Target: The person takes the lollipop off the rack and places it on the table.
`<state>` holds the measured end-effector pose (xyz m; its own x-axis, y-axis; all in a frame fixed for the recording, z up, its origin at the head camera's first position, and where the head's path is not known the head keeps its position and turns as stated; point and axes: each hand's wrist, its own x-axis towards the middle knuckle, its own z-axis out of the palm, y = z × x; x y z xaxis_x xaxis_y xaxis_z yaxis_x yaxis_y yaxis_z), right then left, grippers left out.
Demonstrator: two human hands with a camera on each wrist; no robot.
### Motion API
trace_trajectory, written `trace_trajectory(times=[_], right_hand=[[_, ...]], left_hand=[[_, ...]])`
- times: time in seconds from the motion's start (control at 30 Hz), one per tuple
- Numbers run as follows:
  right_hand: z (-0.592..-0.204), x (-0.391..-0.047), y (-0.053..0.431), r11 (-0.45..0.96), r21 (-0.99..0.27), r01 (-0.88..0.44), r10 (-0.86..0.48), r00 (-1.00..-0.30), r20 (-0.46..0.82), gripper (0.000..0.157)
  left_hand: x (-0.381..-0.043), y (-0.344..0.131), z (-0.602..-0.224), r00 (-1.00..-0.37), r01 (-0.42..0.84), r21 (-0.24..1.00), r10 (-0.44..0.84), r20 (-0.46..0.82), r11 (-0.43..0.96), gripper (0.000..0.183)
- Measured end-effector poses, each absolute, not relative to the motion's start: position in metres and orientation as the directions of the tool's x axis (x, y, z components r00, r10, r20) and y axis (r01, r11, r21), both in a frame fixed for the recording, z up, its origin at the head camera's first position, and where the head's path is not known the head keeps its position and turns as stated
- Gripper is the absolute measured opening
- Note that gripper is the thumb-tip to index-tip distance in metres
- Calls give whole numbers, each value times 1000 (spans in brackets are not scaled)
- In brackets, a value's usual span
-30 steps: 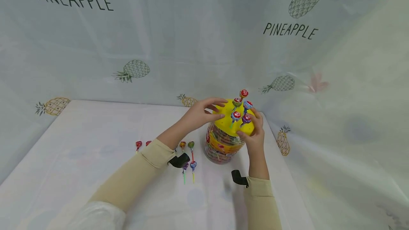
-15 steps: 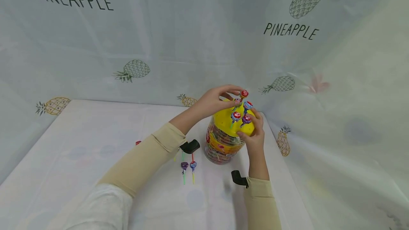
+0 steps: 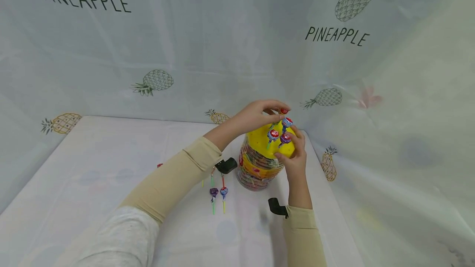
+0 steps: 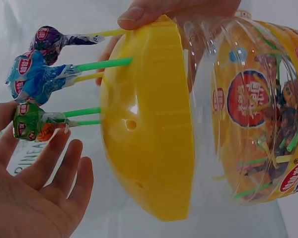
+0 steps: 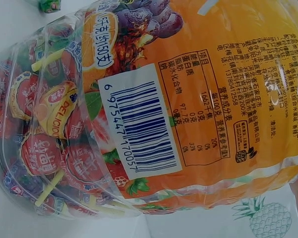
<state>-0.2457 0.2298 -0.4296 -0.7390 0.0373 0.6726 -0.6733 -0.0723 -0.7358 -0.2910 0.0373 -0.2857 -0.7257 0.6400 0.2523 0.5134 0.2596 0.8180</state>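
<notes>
A clear jar of wrapped lollipops (image 3: 256, 172) stands upright under a domed yellow lid (image 4: 154, 129) with small holes. Several lollipops stick up by their sticks from this lid, among them a purple one (image 3: 285, 138) and a blue one (image 4: 32, 77). My left hand (image 3: 256, 114) reaches over the lid, thumb and fingertips around the red-and-orange lollipop (image 3: 283, 111) at the back. In the left wrist view, a green lollipop (image 4: 27, 121) partly hides this grip. My right hand (image 3: 297, 158) holds the lid's right side, thumb in front. The right wrist view faces the jar's barcode label (image 5: 144, 129).
More lollipops lie on the white-covered table (image 3: 111, 147), including a purple one (image 3: 213, 193) and a blue one (image 3: 224, 191); my left sleeve (image 3: 174, 180) covers part of the group. A pineapple-print sheet (image 3: 222, 44) hangs close behind the jar.
My left hand has moved right across the lid, from its left edge to the back lollipop, and its fingers have closed around it. My right hand and the jar have stayed put.
</notes>
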Motion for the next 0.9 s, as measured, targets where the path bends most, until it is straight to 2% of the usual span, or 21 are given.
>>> trace_trajectory(times=[0.23,0.47,0.73,0.9], right_hand=[[-428,-246,231,-63,-732,-678,31,-735,677,46],[-429,-246,230,-79,-735,-673,26,-738,674,47],[-428,-245,226,-87,-755,-650,48,-760,648,48],[-427,-244,227,-86,-754,-651,57,-759,649,47]], left_hand=[[-290,38,-286,-721,511,824,644,255,246,36],[-289,39,-287,-729,526,816,621,286,241,36],[-289,27,-282,-739,599,785,486,466,158,37],[-289,12,-282,-727,638,758,432,534,137,38]])
